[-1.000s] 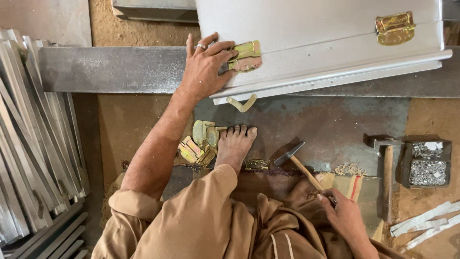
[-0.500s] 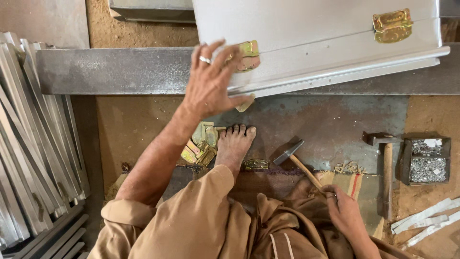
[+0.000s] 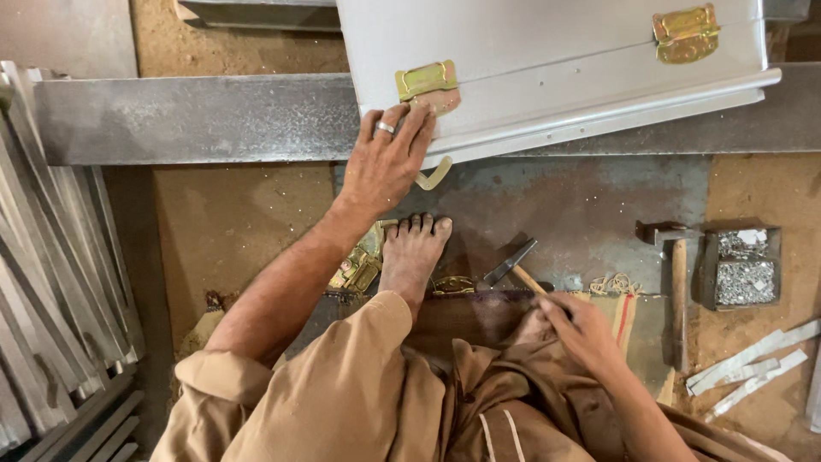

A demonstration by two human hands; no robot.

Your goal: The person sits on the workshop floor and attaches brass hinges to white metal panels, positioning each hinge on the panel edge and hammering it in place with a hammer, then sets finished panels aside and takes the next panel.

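Note:
A grey sheet-metal box (image 3: 547,68) lies across a long steel beam (image 3: 197,115). It carries two brass hasp latches, one at the left (image 3: 426,81) and one at the right (image 3: 684,32). My left hand (image 3: 386,162), a ring on one finger, rests flat on the box's lower left corner just under the left latch. My right hand (image 3: 577,329) grips the wooden handle of a small hammer (image 3: 511,261), whose head hovers over the dark steel floor plate (image 3: 564,210). My bare foot (image 3: 414,252) rests on that plate, beside a pile of brass latches (image 3: 359,265).
Metal strips (image 3: 51,257) are stacked along the left. A second hammer (image 3: 676,257) and a small box of rivets (image 3: 744,269) sit at the right, with loose metal strips (image 3: 753,372) below them. Another sheet-metal piece (image 3: 256,10) lies at the top.
My left hand slid down from the left latch to the box's lower corner, uncovering the latch. The box shifted slightly. My right hand with the hammer moved a little left.

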